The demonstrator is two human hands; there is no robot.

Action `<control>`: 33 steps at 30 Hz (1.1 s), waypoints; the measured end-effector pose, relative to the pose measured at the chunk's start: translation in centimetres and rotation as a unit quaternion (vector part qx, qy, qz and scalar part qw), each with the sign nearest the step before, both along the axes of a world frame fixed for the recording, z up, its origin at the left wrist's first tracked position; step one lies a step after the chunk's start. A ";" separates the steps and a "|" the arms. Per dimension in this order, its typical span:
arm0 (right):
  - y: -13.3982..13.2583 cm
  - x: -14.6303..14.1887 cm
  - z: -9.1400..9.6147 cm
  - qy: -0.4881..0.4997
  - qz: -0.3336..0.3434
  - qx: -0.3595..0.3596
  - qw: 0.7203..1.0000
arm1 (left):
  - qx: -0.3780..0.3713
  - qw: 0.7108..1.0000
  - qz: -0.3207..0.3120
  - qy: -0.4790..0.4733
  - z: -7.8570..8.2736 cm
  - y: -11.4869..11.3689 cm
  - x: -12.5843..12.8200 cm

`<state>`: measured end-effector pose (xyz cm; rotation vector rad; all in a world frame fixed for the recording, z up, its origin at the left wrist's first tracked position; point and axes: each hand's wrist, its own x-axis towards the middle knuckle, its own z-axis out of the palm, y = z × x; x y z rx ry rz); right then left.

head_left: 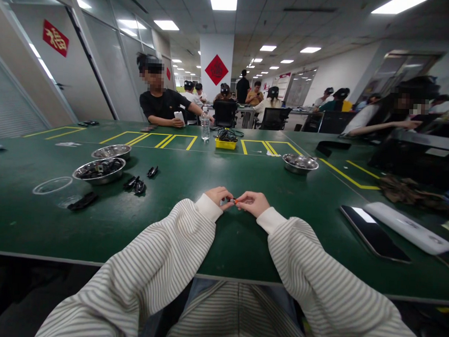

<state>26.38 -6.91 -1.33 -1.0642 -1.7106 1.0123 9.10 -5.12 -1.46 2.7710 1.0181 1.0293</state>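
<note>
My left hand [218, 196] and my right hand [253, 203] meet over the green table [244, 238], fingers pinched together. Between the fingertips sits a tiny part [233, 201] with an orange end; both hands grip it. It is too small to name. Both arms wear striped cream sleeves. Two steel bowls [99, 170] [111, 151] with dark parts stand to the left, with loose black clips [135, 184] beside them. A third steel bowl [300, 164] stands to the right, further back.
A clear plastic lid [52, 184] and a black piece [82, 201] lie at the left. A phone [373, 233] and a white bar [408, 227] lie at the right. A water bottle [205, 123] and yellow box [226, 143] stand at mid-table. A person [162, 103] sits opposite.
</note>
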 end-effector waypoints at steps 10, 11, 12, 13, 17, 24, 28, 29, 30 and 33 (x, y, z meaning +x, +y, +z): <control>0.1 0.0 -0.2 -0.018 -0.011 -0.001 1.000 | -0.028 0.999 -0.025 -0.005 0.0 -0.1 -0.1; 0.1 0.0 -0.2 -0.018 -0.011 -0.001 1.000 | -0.026 0.999 -0.021 -0.006 0.0 -0.1 -0.1; 0.1 0.0 -0.2 -0.017 -0.010 -0.001 1.000 | -0.024 1.000 -0.016 -0.006 0.0 -0.1 -0.1; 0.1 0.0 -0.2 -0.016 -0.009 -0.001 1.000 | -0.023 1.000 -0.012 -0.006 0.0 -0.1 -0.1; 0.1 0.0 -0.2 -0.015 -0.005 -0.003 1.000 | -0.024 1.000 -0.008 -0.001 0.0 0.0 -0.1; 0.2 0.1 -0.2 -0.019 -0.003 0.004 1.000 | -0.031 0.999 -0.027 -0.001 -0.1 -0.1 -0.1; 0.0 0.0 0.0 -0.020 -0.002 0.001 1.000 | -0.033 0.999 -0.025 -0.005 0.1 -0.3 -0.1; 0.0 0.0 0.0 -0.019 -0.003 0.001 1.000 | -0.033 0.999 -0.024 -0.006 0.1 -0.4 -0.1; -0.1 -0.1 0.1 -0.018 -0.004 0.003 1.000 | -0.034 0.999 -0.022 -0.008 0.1 -0.4 -0.1; -0.2 -0.1 0.3 -0.013 -0.011 0.005 1.000 | -0.035 0.999 -0.017 -0.014 0.0 -0.3 0.0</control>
